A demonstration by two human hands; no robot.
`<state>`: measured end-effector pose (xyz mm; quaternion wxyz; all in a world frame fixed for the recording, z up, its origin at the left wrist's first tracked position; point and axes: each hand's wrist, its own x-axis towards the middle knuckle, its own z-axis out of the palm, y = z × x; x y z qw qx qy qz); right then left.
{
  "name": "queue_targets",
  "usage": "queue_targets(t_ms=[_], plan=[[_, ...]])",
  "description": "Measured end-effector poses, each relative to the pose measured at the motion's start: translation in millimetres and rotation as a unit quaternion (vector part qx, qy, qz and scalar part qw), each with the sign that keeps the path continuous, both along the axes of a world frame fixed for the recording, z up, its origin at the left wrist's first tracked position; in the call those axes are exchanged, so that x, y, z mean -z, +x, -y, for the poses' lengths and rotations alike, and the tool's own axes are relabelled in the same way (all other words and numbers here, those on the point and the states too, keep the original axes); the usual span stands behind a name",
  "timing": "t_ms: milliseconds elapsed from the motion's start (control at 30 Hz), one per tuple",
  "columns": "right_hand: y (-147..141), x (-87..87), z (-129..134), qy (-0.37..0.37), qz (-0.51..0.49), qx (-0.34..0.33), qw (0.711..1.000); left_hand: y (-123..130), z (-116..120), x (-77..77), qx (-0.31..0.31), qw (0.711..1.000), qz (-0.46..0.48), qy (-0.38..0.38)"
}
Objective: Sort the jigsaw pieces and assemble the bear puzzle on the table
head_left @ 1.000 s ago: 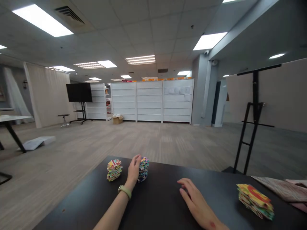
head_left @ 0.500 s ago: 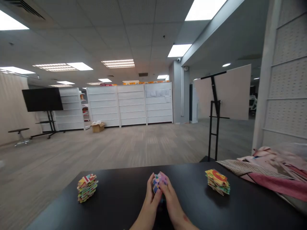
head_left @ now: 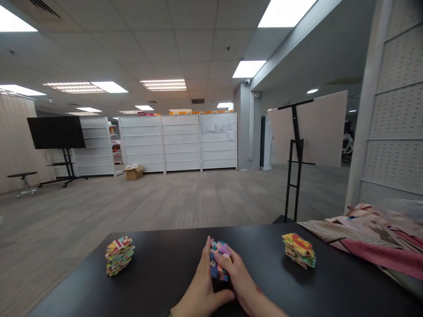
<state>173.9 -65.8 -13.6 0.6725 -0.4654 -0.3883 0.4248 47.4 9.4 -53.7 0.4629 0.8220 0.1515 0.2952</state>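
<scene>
Between my hands, over the middle of the black table, is a blue and purple stack of printed cardboard pieces (head_left: pixel 218 272) that look like puzzle pieces. My left hand (head_left: pixel 202 281) presses along the stack's left side, its thumb stretched low toward the right. From the right, my right hand (head_left: pixel 236 268) grips the same stack, with its thumb across the upper face. Fingers cover part of the pieces. To the left stands a multicoloured stack of pieces (head_left: pixel 119 256), leaning a little. A yellow, red and green stack (head_left: pixel 299 251) stands to the right. Neither hand touches those two.
The black table (head_left: pixel 158 281) spans the foreground. Pink and patterned cloth (head_left: pixel 373 246) lies along its right edge. Beyond it stand a board on a black easel (head_left: pixel 294 176), white shelves (head_left: pixel 181 145), a cardboard box (head_left: pixel 134 173) and a screen on a stand (head_left: pixel 56 133).
My hands have shifted around the blue and purple stack, showing more of its front. My left thumb has moved off it, down and right. The side stacks stay in place.
</scene>
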Motion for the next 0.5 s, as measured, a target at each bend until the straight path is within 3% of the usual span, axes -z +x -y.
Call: queue_targets(t_ms=[100,267,367,500], plan=[[0.7,1.4,-1.9,0.01,0.015,0.036,0.999,1.7,-0.3,-2.3,-0.024,0.999,0.009,0.046],[30.0,13.4,-11.7,-0.028,0.084,0.17,0.981,-13.8,-10.6,-29.8,-0.013,0.996,0.024,0.081],[56.1,15.4,-13.5,-0.055,0.136,0.167,0.975,-32.8,-25.1,-40.8,0.02,0.997,0.0,0.08],[78.6,14.1,-10.8,-0.077,0.231,0.161,0.956,-50.8,-41.6,-40.3,0.059,0.996,-0.041,0.056]])
